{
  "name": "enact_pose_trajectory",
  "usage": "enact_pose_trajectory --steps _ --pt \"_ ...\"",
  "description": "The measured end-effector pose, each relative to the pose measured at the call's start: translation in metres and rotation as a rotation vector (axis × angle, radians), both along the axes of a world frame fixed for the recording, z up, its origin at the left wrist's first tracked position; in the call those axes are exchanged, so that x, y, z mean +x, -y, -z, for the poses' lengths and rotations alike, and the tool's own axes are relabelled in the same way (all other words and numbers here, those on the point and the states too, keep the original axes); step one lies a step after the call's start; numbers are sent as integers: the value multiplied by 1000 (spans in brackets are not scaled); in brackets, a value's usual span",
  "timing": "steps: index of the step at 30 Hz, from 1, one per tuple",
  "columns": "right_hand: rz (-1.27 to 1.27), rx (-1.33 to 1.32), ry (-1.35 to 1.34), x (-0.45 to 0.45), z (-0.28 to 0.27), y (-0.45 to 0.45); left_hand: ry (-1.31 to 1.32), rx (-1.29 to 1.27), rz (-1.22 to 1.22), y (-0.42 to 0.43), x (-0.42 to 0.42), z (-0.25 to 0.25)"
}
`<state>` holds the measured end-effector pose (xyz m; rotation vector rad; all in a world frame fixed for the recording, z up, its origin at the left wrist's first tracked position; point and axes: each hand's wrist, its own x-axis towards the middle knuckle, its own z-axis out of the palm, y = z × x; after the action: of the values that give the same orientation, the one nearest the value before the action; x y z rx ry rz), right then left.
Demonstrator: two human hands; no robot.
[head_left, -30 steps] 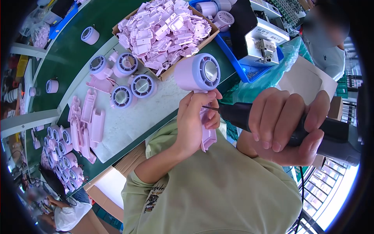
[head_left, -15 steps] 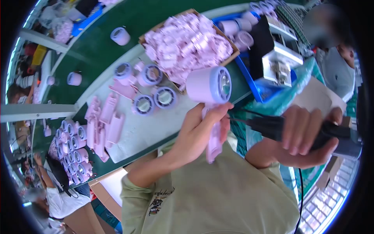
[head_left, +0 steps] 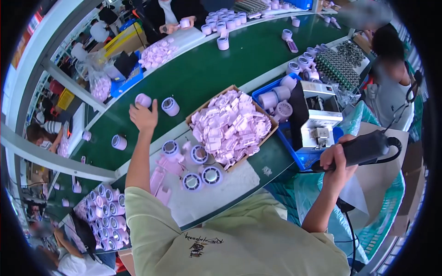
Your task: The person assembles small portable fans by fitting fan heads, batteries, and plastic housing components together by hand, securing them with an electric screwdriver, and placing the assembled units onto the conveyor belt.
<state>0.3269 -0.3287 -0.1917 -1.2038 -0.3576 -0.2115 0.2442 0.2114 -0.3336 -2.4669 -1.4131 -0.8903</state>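
Pink housing (head_left: 143, 100) near spread left hand (head_left: 143, 116); right hand (head_left: 339, 160) clasps screwdriver (head_left: 367, 147); shirt lettering (head_left: 202, 239) unclear.

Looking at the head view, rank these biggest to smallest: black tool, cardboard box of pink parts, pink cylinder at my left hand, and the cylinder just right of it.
1. Cardboard box
2. Black tool
3. Unranked: cylinder at your left hand and its right-hand neighbor; they look too alike.

Parts (head_left: 230, 124) lie in carton (head_left: 273, 130) — left of tray (head_left: 288, 146).
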Motion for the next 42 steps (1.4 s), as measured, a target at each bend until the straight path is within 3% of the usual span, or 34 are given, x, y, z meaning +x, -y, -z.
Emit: enact_pose_trajectory --steps 2,4,7,10,12,13,14,16,17,18,19,20,21,24,26,27,30,32,35,38,42 --pt "43 -68 -14 2 -3 -2 4 -24 337 31 17 -22" --pt "97 -137 -59 4 -9 -10 35 -351 693 45 27 -25" --pt "147 -357 13 13 -9 -15 -152 -311 716 39 33 -15" --pt "80 -401 55 13 -4 -20 7 -379 717 59 24 -51" --pt "167 -271 153 8 19 -28 186 -273 757 84 4 -87" --pt "263 -293 166 -1 29 -34 268 -207 742 101 -8 -105" --pt "391 -409 357 -13 30 -44 278 -90 759 123 -24 -125" --pt "286 -387 533 -44 57 -48 271 56 791 176 -59 -155" --pt "54 -301 537 -59 52 -65 226 -44 821 215 -76 -172" --pt "-176 -214 529 -78 46 -83 209 85 883 240 -88 -158" --pt "-386 -80 348 -100 42 -101 191 216 944 262 -100 -145" --pt "-590 53 161 -115 40 -113 63 285 930 287 -118 -147" --pt "-731 -120 134 -118 43 -112 -67 349 916 305 -133 -151" --pt "-1014 -293 8 -116 52 -114 -72 377 724 315 -155 -136" --pt "-1120 -359 55 -110 53 -119 -153 79 837 306 -175 -140" --pt "-1138 -404 -55 -108 45 -118 -231 -9 896 297 -186 -138" --pt "-1249 -563 136 -91 39 -116 -351 -375 1015 280 -227 -130" --pt "-1235 -579 179 -83 40 -114 -415 -554 995 270 -249 -130" --pt "-1199 -565 180 -79 40 -114 -369 -482 785 258 -267 -116" --pt "-1143 -529 135 -78 40 -116 -288 -239 451 247 -257 -94" --pt "-1090 -543 154 -75 38 -117 -427 -376 373 237 -248 -72"
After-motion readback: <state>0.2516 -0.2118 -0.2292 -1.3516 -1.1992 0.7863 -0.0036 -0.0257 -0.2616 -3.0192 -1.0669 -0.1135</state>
